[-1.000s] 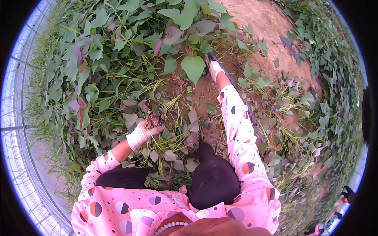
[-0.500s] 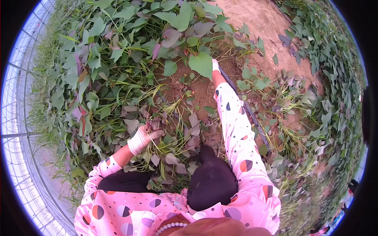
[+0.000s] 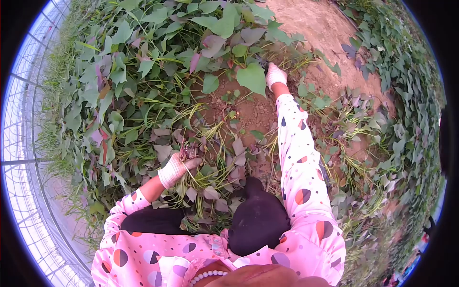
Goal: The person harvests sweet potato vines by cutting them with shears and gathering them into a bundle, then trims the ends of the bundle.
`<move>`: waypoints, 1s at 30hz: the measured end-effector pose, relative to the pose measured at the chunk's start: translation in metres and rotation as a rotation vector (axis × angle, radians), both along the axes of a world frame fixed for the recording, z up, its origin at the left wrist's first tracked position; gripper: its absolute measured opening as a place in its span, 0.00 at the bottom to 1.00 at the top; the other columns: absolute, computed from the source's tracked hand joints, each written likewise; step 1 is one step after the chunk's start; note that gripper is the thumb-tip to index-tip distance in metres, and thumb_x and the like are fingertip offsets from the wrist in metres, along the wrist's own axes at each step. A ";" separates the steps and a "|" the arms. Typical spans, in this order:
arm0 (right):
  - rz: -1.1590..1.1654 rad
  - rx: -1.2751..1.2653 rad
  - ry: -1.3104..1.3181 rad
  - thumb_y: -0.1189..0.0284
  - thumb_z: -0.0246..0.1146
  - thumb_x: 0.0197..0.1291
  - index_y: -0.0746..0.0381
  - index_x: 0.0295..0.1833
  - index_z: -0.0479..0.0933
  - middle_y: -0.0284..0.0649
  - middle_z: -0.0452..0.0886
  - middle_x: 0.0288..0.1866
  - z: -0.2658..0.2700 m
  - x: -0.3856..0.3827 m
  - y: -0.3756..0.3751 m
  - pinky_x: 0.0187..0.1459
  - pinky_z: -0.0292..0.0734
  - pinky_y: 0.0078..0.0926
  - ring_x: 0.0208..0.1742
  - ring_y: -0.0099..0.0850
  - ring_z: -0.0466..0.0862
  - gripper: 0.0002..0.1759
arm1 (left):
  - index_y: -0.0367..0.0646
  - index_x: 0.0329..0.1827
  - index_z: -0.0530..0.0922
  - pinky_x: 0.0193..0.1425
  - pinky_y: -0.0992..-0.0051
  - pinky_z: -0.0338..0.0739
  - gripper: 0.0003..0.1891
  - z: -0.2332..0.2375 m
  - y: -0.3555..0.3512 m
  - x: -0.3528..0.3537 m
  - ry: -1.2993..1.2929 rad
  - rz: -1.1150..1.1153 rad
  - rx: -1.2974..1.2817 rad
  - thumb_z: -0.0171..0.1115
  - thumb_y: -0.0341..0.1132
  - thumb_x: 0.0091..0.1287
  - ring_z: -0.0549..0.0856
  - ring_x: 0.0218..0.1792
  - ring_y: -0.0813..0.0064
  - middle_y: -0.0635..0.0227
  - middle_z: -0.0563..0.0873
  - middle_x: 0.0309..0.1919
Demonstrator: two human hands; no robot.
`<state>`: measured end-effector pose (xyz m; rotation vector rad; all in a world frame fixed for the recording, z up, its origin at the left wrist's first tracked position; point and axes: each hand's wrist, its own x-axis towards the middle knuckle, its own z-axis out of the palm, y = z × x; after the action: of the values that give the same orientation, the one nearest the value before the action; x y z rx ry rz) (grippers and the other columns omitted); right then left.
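Observation:
My left hand (image 3: 175, 170), in a whitish glove, is closed around a bunch of leafy vines (image 3: 191, 152) with reddish stem ends above the fingers. Long pale-green stems and drooping leaves hang below it, near my dark-clothed knees. My right hand (image 3: 276, 76), also gloved, reaches far forward beside a broad green leaf (image 3: 251, 79). Its fingers are curled, with something dark (image 3: 263, 62) at their far side that I cannot identify. Part of a dark strip (image 3: 324, 171) shows beside my right sleeve; whether it connects to the hand is hidden.
Dense standing vines (image 3: 129, 62) cover the left and far side. Reddish bare soil (image 3: 306, 24) shows ahead, and limp vines (image 3: 354, 124) lie on the right. A netted or framed wall (image 3: 21, 162) curves along the left edge.
My right hand has shifted a little right and come out from behind the broad leaf. The sleeve now covers most of the dark strip. My left hand keeps its hold on the vines.

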<state>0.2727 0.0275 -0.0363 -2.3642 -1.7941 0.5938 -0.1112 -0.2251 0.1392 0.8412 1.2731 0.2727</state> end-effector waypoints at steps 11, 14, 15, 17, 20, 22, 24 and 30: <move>-0.171 0.566 0.443 0.65 0.72 0.51 0.60 0.47 0.80 0.45 0.86 0.39 0.086 -0.060 -0.118 0.44 0.80 0.32 0.39 0.38 0.87 0.18 | 0.41 0.43 0.82 0.30 0.80 0.74 0.09 0.002 0.003 0.003 -0.103 0.336 0.048 0.69 0.32 0.62 0.78 0.26 0.84 0.75 0.82 0.28; 0.005 0.267 0.824 0.64 0.72 0.53 0.64 0.45 0.79 0.44 0.86 0.34 0.135 -0.123 -0.187 0.39 0.79 0.26 0.33 0.30 0.85 0.18 | 0.38 0.52 0.79 0.31 0.79 0.75 0.16 0.016 0.011 0.015 -0.113 0.346 0.180 0.69 0.31 0.62 0.80 0.29 0.83 0.72 0.84 0.33; 0.038 0.179 0.885 0.63 0.72 0.53 0.65 0.43 0.79 0.43 0.85 0.32 0.135 -0.146 -0.206 0.39 0.79 0.25 0.31 0.28 0.84 0.18 | 0.38 0.52 0.79 0.31 0.79 0.75 0.16 0.019 0.011 0.019 -0.114 0.339 0.176 0.69 0.31 0.62 0.80 0.29 0.83 0.72 0.84 0.33; 0.155 0.060 0.968 0.62 0.73 0.52 0.65 0.39 0.80 0.41 0.84 0.28 0.135 -0.177 -0.233 0.36 0.78 0.24 0.29 0.25 0.82 0.18 | 0.37 0.55 0.78 0.35 0.79 0.77 0.19 0.022 0.009 0.025 -0.136 0.363 0.209 0.70 0.30 0.61 0.82 0.31 0.81 0.71 0.84 0.35; 0.309 -0.200 1.001 0.62 0.74 0.52 0.65 0.35 0.80 0.36 0.81 0.24 0.141 -0.188 -0.240 0.31 0.76 0.24 0.27 0.20 0.80 0.17 | 0.38 0.55 0.78 0.38 0.78 0.79 0.20 0.018 0.002 0.028 -0.143 0.376 0.155 0.71 0.29 0.61 0.83 0.33 0.80 0.71 0.85 0.36; 0.356 -0.157 1.069 0.64 0.72 0.55 0.64 0.37 0.80 0.32 0.80 0.23 0.141 -0.191 -0.245 0.28 0.74 0.21 0.25 0.17 0.79 0.14 | 0.39 0.52 0.79 0.39 0.77 0.80 0.17 0.015 -0.002 0.022 -0.141 0.407 0.168 0.72 0.30 0.60 0.83 0.33 0.80 0.72 0.85 0.37; 0.228 -0.356 1.493 0.65 0.70 0.58 0.63 0.38 0.81 0.29 0.81 0.24 0.146 -0.188 -0.248 0.26 0.72 0.17 0.24 0.16 0.78 0.12 | 0.41 0.46 0.80 0.37 0.77 0.79 0.14 0.013 -0.001 0.012 -0.087 0.455 0.234 0.72 0.32 0.60 0.82 0.32 0.81 0.72 0.85 0.36; -0.469 0.089 1.656 0.59 0.61 0.66 0.65 0.46 0.77 0.39 0.85 0.35 0.087 -0.117 -0.175 0.27 0.75 0.19 0.28 0.23 0.83 0.18 | 0.38 0.43 0.82 0.40 0.78 0.76 0.15 0.010 0.007 0.001 -0.034 0.528 0.331 0.69 0.42 0.65 0.79 0.31 0.81 0.72 0.83 0.33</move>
<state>0.1553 -0.1479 0.0503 -1.1522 -0.4517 1.5720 -0.1105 -0.2183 0.1493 0.7582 1.4255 0.9352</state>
